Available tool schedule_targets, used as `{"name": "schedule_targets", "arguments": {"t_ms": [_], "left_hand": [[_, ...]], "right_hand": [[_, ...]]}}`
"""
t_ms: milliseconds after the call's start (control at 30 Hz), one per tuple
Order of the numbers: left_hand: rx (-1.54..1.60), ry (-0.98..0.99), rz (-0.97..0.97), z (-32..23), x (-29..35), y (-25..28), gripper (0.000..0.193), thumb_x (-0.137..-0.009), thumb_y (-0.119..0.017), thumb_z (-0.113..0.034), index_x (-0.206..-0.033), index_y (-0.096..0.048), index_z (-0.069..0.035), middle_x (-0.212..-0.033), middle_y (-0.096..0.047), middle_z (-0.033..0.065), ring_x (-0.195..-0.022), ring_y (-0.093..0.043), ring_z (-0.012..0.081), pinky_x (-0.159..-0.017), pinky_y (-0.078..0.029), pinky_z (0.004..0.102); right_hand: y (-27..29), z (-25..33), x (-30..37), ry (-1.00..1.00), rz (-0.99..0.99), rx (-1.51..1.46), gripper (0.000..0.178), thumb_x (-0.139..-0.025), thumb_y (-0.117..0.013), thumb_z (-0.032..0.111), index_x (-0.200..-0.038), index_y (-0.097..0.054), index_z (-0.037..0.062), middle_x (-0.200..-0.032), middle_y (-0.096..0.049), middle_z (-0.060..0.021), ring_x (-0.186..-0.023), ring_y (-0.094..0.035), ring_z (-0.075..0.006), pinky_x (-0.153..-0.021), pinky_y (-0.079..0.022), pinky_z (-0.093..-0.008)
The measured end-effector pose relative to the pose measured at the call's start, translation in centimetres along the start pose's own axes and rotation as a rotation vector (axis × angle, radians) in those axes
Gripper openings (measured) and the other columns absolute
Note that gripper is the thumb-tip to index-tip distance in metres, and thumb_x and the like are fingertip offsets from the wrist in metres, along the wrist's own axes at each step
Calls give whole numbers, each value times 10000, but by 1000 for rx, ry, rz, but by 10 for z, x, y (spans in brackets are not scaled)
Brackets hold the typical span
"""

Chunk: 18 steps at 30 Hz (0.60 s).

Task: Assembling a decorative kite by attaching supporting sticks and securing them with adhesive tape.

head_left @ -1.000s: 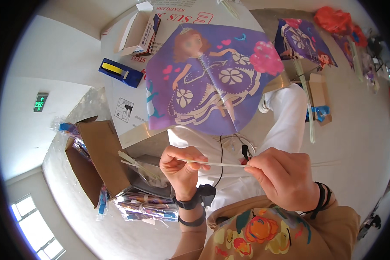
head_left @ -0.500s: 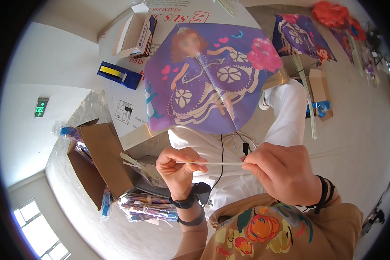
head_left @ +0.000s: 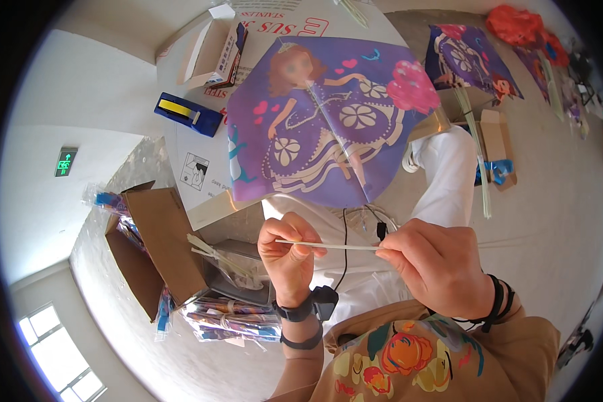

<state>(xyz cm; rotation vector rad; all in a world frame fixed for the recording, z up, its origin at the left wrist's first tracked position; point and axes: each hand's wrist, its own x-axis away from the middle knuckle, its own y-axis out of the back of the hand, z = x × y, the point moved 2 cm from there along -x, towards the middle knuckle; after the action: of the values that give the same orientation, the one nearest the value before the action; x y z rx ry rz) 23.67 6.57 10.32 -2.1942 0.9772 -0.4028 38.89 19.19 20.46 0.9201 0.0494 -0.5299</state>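
Observation:
Between my two hands stretch thin pale rods, lying close together and nearly level over my lap. My left hand pinches them near their left end, with the tips poking out past its fingers. The fingers of my right hand are closed round the other part of the rods, and fainter rod lengths seem to run out behind that hand. Just beyond my hands, a purple kite sheet printed with a princess figure lies flat on a printed board, a fold line down its middle.
On the board stand a blue tape dispenser and an open small box. To my left are a brown carton and wrapped packets. Rightward lie another printed sheet, a rod bundle and a small open carton.
My left hand has shifted a little to the right and up, closer to my right hand. The rods now slope slightly down to the right. My right hand has stayed nearly in place.

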Motion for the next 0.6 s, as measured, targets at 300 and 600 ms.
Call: {"name": "schedule_targets", "arguments": {"t_ms": [300,600], "left_hand": [[17,68,6,1,1,-4,297,-815,-761,-116,-900,-482,-59,-810,-484,36,-639,-453,111,-512,-392,213],[22,17,-52,4,2,-5,226,-813,-742,-62,-917,-543,-32,-833,-583,105,-666,-574,157,-614,-518,248]], "right_hand": [[2,5,0,-57,16,-13,163,-787,-713,54,-841,-559,52,-671,-545,-50,-542,-580,-220,-440,-420,-322],[-2,2,2,-90,1,-33,164,-779,-712,26,-833,-559,44,-683,-566,-55,-546,-589,-234,-442,-429,-323]]}}
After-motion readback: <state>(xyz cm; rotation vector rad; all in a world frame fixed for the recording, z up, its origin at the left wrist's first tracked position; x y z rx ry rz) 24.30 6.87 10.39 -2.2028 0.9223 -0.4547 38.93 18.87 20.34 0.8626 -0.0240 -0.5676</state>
